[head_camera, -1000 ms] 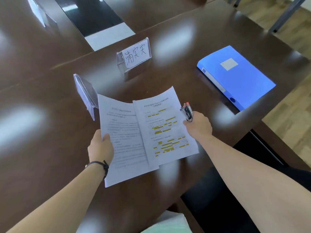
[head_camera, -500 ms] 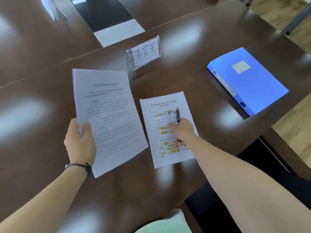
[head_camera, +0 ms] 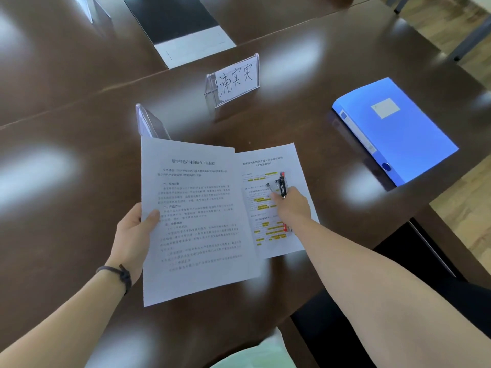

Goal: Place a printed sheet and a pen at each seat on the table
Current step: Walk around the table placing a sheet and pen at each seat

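My left hand (head_camera: 134, 235) grips a stack of printed sheets (head_camera: 196, 221) by its left edge, held above the table and overlapping the sheet beside it. A printed sheet with yellow highlights (head_camera: 268, 229) lies flat on the dark brown table (head_camera: 79, 160) in front of the name card (head_camera: 236, 79). My right hand (head_camera: 292, 207) rests over that sheet and is closed on a bundle of pens (head_camera: 280, 185), black and red ones, with their tips pointing away from me.
A blue file box (head_camera: 396, 128) lies at the right near the table edge. A second clear name-card stand (head_camera: 148, 123) is partly hidden behind the held sheets. A black chair (head_camera: 345, 328) sits below the table edge at the lower right.
The highlighted sheet went from my hands onto the table. My left hand then swung the stack back right over its left edge. My right hand with the pens moved onto the sheet.
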